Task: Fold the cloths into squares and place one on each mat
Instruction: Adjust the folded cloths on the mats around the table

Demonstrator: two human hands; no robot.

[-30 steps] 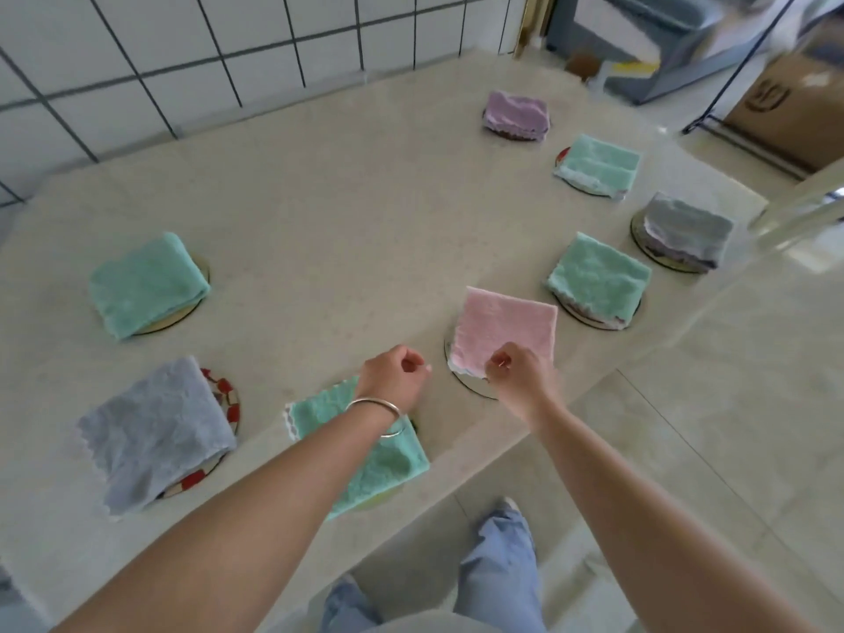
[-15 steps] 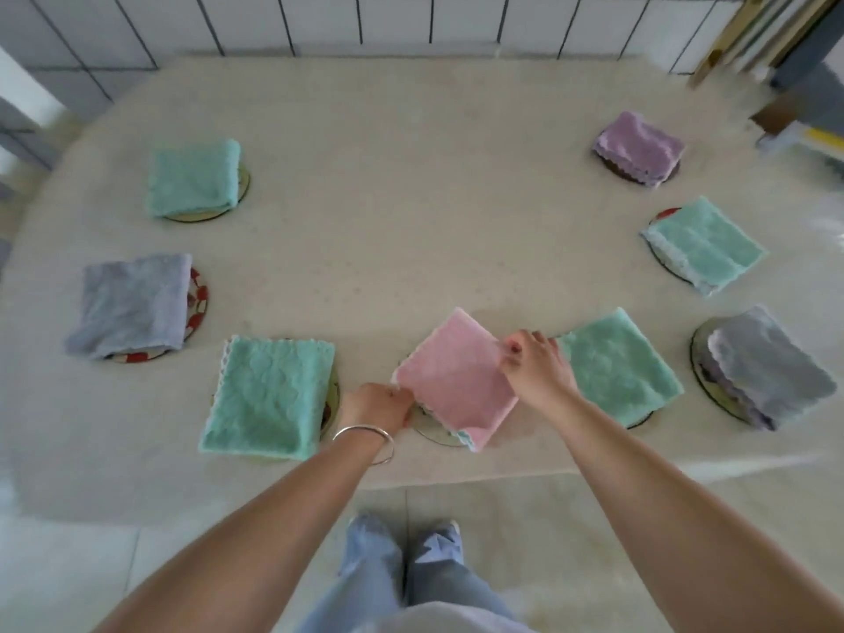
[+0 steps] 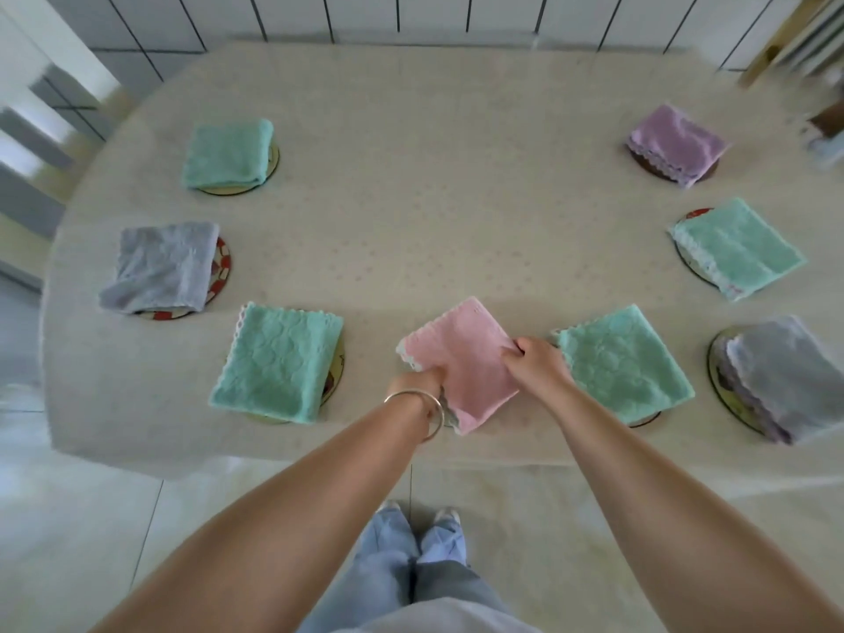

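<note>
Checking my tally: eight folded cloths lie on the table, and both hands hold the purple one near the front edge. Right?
Not quite: the head view shows both hands, left hand and right hand, holding the pink cloth; the purple cloth lies untouched at far right. Eight is correct.

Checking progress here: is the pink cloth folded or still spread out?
Folded: the pink cloth is a small square, with the left hand and right hand pinching its corners.

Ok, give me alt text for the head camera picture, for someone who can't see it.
Both hands, left and right, pinch a folded pink cloth at the near edge of a beige table, where seven more folded cloths lie on round mats.
</note>
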